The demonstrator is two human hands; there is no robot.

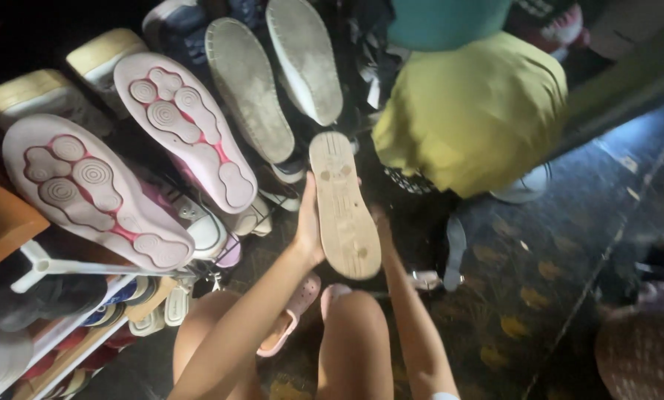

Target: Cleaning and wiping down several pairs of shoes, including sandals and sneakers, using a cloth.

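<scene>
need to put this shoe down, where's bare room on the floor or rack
Bare patterned floor lies right of the right hand, below the yellow bag. The rack on the left is packed with upturned pink-soled sneakers. Pink clogs crowd the knees.

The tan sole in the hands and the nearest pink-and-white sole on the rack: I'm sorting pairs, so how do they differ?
The tan sole is narrow, flat and plain; the pink-and-white sole is broader, with round tread pads and pink grooves. The tan one is held between the left hand and right hand; the pink-and-white one rests on the rack. Both face up toward the camera.
</scene>
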